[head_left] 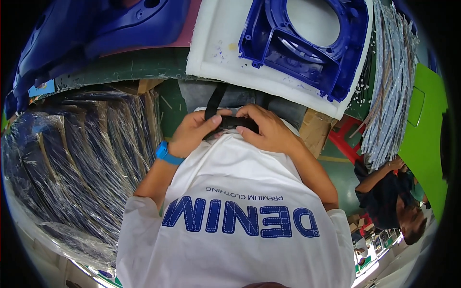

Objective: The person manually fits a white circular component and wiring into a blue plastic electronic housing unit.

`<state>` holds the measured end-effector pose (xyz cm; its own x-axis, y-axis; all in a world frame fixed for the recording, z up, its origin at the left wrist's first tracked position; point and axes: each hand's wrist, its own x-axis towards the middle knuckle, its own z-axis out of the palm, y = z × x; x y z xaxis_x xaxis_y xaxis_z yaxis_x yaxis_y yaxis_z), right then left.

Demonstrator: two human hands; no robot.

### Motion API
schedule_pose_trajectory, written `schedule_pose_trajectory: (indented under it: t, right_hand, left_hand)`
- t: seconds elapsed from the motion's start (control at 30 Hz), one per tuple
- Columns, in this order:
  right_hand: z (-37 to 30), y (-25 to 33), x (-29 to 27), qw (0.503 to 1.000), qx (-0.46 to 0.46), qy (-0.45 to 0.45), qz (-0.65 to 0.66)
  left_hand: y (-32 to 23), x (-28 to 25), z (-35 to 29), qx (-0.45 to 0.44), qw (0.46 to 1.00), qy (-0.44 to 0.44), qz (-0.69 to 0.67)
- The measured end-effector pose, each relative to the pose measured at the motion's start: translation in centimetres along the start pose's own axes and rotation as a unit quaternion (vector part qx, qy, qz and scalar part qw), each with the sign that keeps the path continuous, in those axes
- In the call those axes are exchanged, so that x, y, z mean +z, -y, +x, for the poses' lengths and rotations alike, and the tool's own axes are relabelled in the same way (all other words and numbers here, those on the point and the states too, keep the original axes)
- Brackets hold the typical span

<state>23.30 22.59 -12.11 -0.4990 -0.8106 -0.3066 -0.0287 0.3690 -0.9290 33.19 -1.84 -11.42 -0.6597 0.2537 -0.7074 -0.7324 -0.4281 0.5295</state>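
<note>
At my waist, over the hem of my white T-shirt (230, 168), a black strap with a buckle (231, 122) lies between my two hands. My left hand (194, 132), with a blue watch (168, 153) on its wrist, pinches the left end of the buckle between thumb and fingers. From the other side, my right hand (270, 128) is closed around the buckle's right end, thumb below and fingers above. A length of black webbing (215, 102) runs up past my left fingers. The fingers partly cover the buckle, so I cannot tell whether it is fastened.
Ahead, a blue plastic housing (283, 60) with a round opening lies on a white foam pad (216, 62). Plastic-wrapped stacks (91, 144) fill the left side. Bundled grey strips (391, 81) hang at the right, near a green panel (425, 129), a red stool (345, 139) and another person (391, 197).
</note>
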Motion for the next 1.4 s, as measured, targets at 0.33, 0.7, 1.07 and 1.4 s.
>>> schedule_pose_trajectory:
  t: [0.33, 0.7, 1.07, 1.4]
  right_hand:
    - [1.7, 0.0, 0.9, 1.000, -0.016, -0.004, -0.007]
    - [3.7, 0.1, 0.9, 0.996, 0.004, 0.056, 0.069]
    - [0.9, -5.7, -1.9, 0.968, 0.143, -0.052, 0.201]
    - [4.5, 0.0, 3.5, 0.991, 0.070, 0.016, 0.110]
  left_hand:
    - [0.5, -0.8, 0.9, 0.139, 0.982, -0.104, 0.071]
    - [1.4, -0.2, 0.9, 0.177, 0.974, -0.053, -0.129]
    - [0.9, -4.9, -2.1, 0.113, 0.906, -0.345, -0.217]
    - [0.9, 0.9, 5.0, 0.187, 0.945, -0.170, -0.209]
